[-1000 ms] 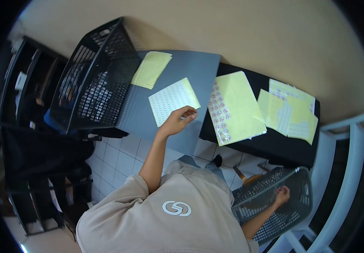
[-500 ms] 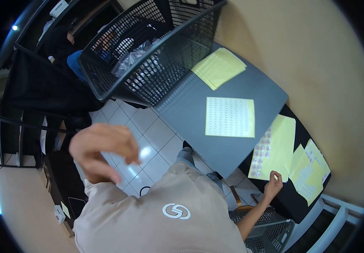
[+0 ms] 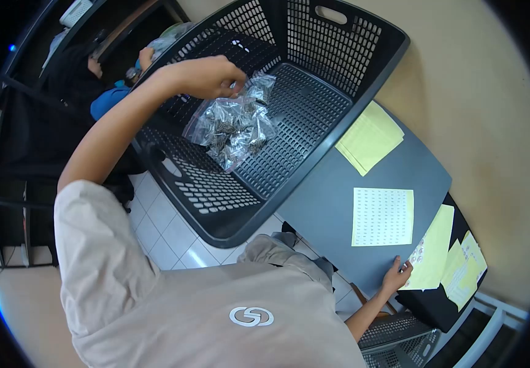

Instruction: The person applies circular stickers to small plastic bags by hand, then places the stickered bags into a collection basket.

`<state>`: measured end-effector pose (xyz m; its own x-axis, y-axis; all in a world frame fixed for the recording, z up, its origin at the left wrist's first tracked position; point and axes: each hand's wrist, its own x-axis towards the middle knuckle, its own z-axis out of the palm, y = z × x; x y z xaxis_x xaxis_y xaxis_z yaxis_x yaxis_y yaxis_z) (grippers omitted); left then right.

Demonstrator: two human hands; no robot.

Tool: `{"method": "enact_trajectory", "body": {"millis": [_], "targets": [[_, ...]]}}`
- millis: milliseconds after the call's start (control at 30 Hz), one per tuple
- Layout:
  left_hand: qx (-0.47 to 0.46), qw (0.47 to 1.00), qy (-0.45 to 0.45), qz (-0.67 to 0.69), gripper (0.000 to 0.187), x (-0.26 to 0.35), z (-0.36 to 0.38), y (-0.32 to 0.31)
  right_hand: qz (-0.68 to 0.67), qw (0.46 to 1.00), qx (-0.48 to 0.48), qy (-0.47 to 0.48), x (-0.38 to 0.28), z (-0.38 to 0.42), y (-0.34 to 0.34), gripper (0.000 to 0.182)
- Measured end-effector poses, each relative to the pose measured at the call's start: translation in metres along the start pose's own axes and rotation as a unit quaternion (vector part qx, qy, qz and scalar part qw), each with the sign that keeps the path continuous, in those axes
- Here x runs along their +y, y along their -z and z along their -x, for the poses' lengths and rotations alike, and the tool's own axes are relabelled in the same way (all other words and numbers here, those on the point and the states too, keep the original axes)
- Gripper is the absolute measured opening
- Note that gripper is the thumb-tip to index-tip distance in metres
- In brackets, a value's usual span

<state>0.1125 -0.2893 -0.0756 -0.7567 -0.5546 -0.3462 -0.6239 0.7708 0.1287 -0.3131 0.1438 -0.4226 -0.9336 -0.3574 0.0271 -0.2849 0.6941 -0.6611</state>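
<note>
My left hand (image 3: 221, 78) reaches into a large dark grey plastic basket (image 3: 314, 196). Its fingers are curled closed at the top of a clear plastic bag (image 3: 256, 92); just how they grip it is partly hidden. Beside it lie more clear bags (image 3: 234, 129) with small dark metal-looking pieces inside. My right hand (image 3: 395, 277) is by the table corner, next to a yellow sheet with round pinkish stickers (image 3: 427, 260). Its thumb and fingers are bent toward each other, with a tiny pale thing between them that I cannot make out.
On the grey table (image 3: 314, 214) lie a printed label sheet (image 3: 383, 216) and a stack of yellow sheets (image 3: 372, 138). More sheets (image 3: 463, 273) rest on a black surface. A second basket (image 3: 400, 337) stands low at right. Another person (image 3: 108, 101) is behind the basket.
My left hand has swung up and forward into the basket, onto the bags. The view has shifted, showing more of the basket's inside. My right hand stays by the sticker sheet.
</note>
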Motion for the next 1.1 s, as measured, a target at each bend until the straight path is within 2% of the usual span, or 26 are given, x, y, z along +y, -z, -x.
{"method": "enact_trajectory", "body": {"millis": [33, 67, 100, 133, 200, 233, 300, 367, 433, 500, 533, 567, 600, 700, 767, 800, 867, 900, 967, 1000, 1033, 1067, 1100], "targets": [[-0.051, 0.997, 0.033, -0.046, 0.024, -0.019, -0.018, -0.012, 0.021, 0.998, 0.039, 0.044, 0.009, 0.005, -0.003, 0.048], [-0.096, 0.993, 0.034, -0.062, 0.027, -0.042, -0.035, -0.026, 0.025, 0.998, 0.046, 0.039, 0.006, 0.012, 0.002, 0.048], [-0.141, 0.986, 0.035, -0.080, 0.029, -0.063, -0.048, -0.037, 0.029, 0.999, 0.030, -0.001, 0.001, 0.022, 0.007, 0.051], [-0.141, 0.986, 0.025, -0.084, 0.029, -0.075, -0.060, -0.044, 0.031, 0.999, 0.015, -0.042, -0.006, 0.032, 0.012, 0.054], [-0.262, 0.939, 0.078, -0.208, 0.034, -0.093, -0.081, -0.058, 0.039, 0.995, -0.004, -0.091, -0.025, 0.049, 0.024, 0.055], [-0.262, 0.939, 0.069, -0.211, 0.034, -0.101, -0.088, -0.067, 0.045, 0.990, -0.032, -0.132, -0.029, 0.055, 0.029, 0.055], [-0.296, 0.918, 0.097, -0.246, 0.039, -0.120, -0.098, -0.087, 0.052, 0.988, -0.016, -0.143, -0.015, 0.061, 0.024, 0.055], [-0.304, 0.906, 0.055, -0.290, 0.040, -0.149, -0.109, -0.118, 0.026, 0.989, 0.024, -0.142, -0.008, 0.065, 0.017, 0.053], [-0.335, 0.900, 0.089, -0.266, 0.038, -0.164, -0.118, -0.134, 0.044, 0.991, 0.039, -0.120, -0.022, 0.068, 0.017, 0.049], [-0.317, 0.907, 0.032, -0.277, 0.033, -0.177, -0.120, -0.141, 0.047, 0.994, 0.078, -0.066, 0.002, 0.068, 0.010, 0.047], [-0.319, 0.914, 0.081, -0.238, 0.031, -0.160, -0.115, -0.128, 0.015, 0.996, 0.039, -0.073, -0.007, 0.067, 0.018, 0.048], [-0.314, 0.908, 0.030, -0.274, 0.029, -0.161, -0.114, -0.126, 0.013, 0.996, 0.042, -0.081, -0.012, 0.068, 0.019, 0.048], [-0.288, 0.932, 0.062, -0.211, 0.029, -0.140, -0.105, -0.104, 0.008, 0.995, 0.044, -0.087, -0.015, 0.068, 0.020, 0.047], [-0.235, 0.959, 0.041, -0.152, 0.018, -0.130, -0.092, -0.070, 0.009, 0.993, 0.048, -0.106, -0.016, 0.065, 0.024, 0.047], [-0.123, 0.984, 0.080, -0.100, 0.015, -0.068, -0.067, -0.027, -0.008, 0.994, -0.024, -0.107, -0.018, 0.058, 0.032, 0.047], [-0.055, 0.994, 0.062, -0.075, 0.017, -0.057, -0.052, -0.013, -0.003, 0.993, -0.016, -0.117, -0.012, 0.052, 0.036, 0.047], [-0.028, 0.997, 0.078, -0.002, 0.026, -0.036, -0.030, 0.018, -0.050, 0.984, -0.128, -0.116, 0.002, 0.039, 0.040, 0.048], [0.023, 0.992, 0.095, 0.083, 0.031, -0.014, -0.019, 0.030, -0.049, 0.984, -0.123, -0.122, -0.001, 0.032, 0.047, 0.048], [0.210, 0.970, 0.060, 0.105, 0.032, -0.008, 0.012, 0.036, -0.062, 0.968, -0.222, -0.102, -0.012, 0.016, 0.065, 0.047], [0.141, 0.982, 0.098, 0.073, 0.027, 0.019, 0.021, 0.062, -0.063, 0.967, -0.224, -0.100, -0.002, 0.010, 0.064, 0.043], [0.172, 0.977, 0.098, 0.075, 0.022, 0.036, 0.032, 0.072, -0.066, 0.968, -0.221, -0.101, 0.000, 0.003, 0.067, 0.043], [0.225, 0.967, 0.090, 0.072, 0.017, 0.061, 0.042, 0.077, -0.051, 0.972, -0.220, -0.058, 0.001, -0.003, 0.073, 0.041], [0.295, 0.952, 0.036, 0.076, 0.020, 0.072, 0.054, 0.077, -0.035, 0.975, -0.219, -0.015, 0.000, -0.009, 0.081, 0.040]]}}
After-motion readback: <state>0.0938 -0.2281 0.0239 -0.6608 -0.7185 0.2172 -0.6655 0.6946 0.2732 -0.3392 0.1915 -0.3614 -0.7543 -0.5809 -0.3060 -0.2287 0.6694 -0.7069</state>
